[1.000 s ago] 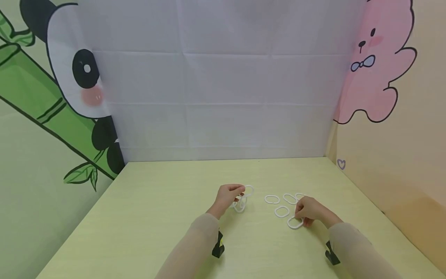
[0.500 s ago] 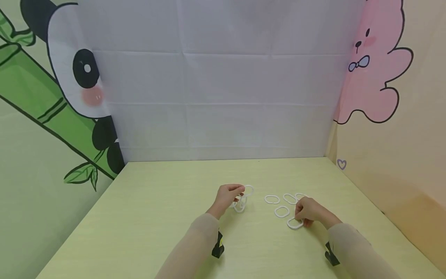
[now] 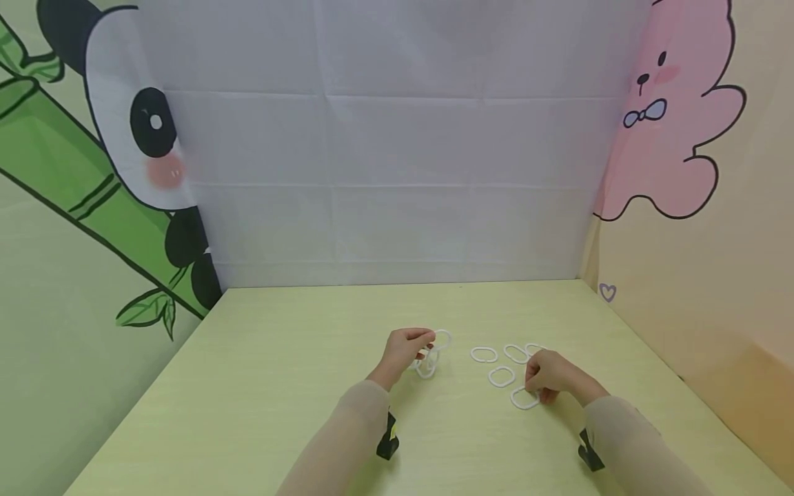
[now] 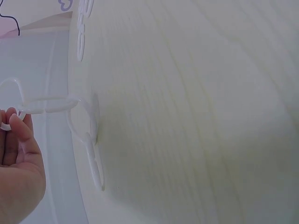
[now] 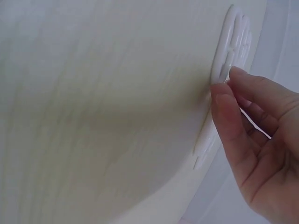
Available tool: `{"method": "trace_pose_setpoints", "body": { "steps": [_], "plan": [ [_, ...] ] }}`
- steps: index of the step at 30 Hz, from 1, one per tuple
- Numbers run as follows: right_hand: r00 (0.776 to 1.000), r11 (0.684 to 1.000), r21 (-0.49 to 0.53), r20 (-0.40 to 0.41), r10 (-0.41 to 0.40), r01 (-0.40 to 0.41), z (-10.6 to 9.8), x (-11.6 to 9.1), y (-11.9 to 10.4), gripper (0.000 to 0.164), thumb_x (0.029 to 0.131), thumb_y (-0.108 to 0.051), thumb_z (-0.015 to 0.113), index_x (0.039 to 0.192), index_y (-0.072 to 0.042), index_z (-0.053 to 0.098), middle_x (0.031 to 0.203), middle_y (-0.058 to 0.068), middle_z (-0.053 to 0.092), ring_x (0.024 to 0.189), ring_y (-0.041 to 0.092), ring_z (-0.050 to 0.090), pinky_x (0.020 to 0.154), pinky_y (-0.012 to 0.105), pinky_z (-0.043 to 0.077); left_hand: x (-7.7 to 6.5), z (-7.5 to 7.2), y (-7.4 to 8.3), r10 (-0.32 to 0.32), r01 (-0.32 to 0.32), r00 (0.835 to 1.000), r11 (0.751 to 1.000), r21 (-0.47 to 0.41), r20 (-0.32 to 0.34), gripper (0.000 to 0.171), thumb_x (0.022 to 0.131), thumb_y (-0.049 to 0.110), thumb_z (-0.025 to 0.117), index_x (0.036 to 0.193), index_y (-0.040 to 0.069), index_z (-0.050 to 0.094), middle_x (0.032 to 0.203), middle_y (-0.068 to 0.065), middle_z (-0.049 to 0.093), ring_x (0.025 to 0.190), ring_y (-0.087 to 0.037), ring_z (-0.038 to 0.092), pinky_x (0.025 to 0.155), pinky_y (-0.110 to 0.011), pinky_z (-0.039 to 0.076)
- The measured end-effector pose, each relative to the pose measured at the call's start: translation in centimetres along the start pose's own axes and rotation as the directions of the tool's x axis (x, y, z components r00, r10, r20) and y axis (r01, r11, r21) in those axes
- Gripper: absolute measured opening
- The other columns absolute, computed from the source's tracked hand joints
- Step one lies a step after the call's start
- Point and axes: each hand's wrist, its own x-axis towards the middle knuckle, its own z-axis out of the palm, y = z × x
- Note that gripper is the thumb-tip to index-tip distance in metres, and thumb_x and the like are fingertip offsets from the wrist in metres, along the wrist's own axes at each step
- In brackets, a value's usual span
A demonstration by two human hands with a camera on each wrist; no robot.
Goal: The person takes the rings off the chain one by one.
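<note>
My left hand (image 3: 403, 353) is raised over the middle of the table and pinches a white plastic chain link (image 4: 17, 84) between thumb and fingers. From it hangs a short chain of joined white links (image 4: 56, 110), whose lower end reaches down toward the tabletop in the left wrist view. On the right side my right hand (image 3: 555, 375) has its thumb and fingertips at the end of a loose white oval link (image 3: 524, 408), pinching it low over the table. Part of that link is hidden behind the fingers.
Several more loose white links, among them one oval link (image 3: 484, 348), lie flat between and behind the hands. The pale yellow table (image 3: 279, 393) meets a white cloth backdrop (image 3: 397, 227) behind. A painted wall (image 3: 701, 289) borders the right side.
The loose link at my right fingertips has shifted very slightly toward the near edge. My left hand and the hanging chain have barely moved.
</note>
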Motion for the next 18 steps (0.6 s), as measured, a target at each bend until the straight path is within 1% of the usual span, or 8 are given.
{"method": "trace_pose_setpoints", "body": {
  "steps": [2,5,9,13,18],
  "plan": [
    [1.000,1.000,-0.001,0.000,-0.006,0.006,-0.4,0.0,-0.2,0.014,0.076,0.005,0.065,0.068,-0.002,0.057,0.059,0.006,0.054,0.044,0.015,0.054,0.044,0.028,0.050,0.3,0.1,-0.3,0.011,-0.011,1.000,1.000,-0.001,0.003,0.024,0.091,0.011,0.059,0.105,-0.008,0.064,0.092,-0.017,0.065,0.091,-0.033,0.059,0.070,-0.034,0.053],
    [1.000,1.000,-0.002,-0.011,-0.024,0.024,-1.1,0.1,-0.7,0.012,0.078,0.004,0.064,0.069,-0.001,0.057,0.062,0.007,0.054,0.045,0.014,0.054,0.045,0.028,0.050,1.2,0.1,-1.5,0.015,-0.015,1.000,1.000,-0.018,0.010,0.026,0.091,0.014,0.060,0.105,-0.007,0.065,0.098,-0.021,0.064,0.088,-0.029,0.060,0.068,-0.032,0.052],
    [0.999,0.999,0.011,-0.039,-0.033,0.034,-2.4,0.5,-1.3,0.011,0.081,0.003,0.062,0.072,0.000,0.058,0.065,0.010,0.056,0.046,0.014,0.055,0.046,0.029,0.051,2.4,0.3,-3.1,0.004,-0.004,1.000,1.000,-0.027,0.010,0.031,0.089,0.021,0.063,0.107,-0.004,0.066,0.099,-0.017,0.065,0.084,-0.018,0.061,0.066,-0.027,0.052],
    [0.996,1.000,0.017,-0.085,-0.023,0.025,-3.5,1.1,-1.9,0.010,0.084,0.001,0.062,0.075,0.002,0.059,0.069,0.013,0.058,0.047,0.014,0.055,0.048,0.028,0.052,2.8,0.5,-3.6,0.002,-0.002,1.000,1.000,-0.019,0.003,0.034,0.088,0.024,0.064,0.107,-0.003,0.066,0.098,-0.016,0.065,0.081,-0.014,0.060,0.065,-0.025,0.051],
    [0.988,0.999,0.036,-0.156,-0.019,0.025,-4.8,1.6,-2.8,0.010,0.088,-0.002,0.059,0.082,0.006,0.059,0.073,0.012,0.056,0.050,0.015,0.055,0.050,0.029,0.052,2.8,0.7,-3.8,0.007,-0.007,1.000,1.000,-0.020,-0.001,0.030,0.087,0.024,0.065,0.103,0.000,0.068,0.096,-0.014,0.066,0.081,-0.016,0.061,0.065,-0.026,0.052]
  ]
}}
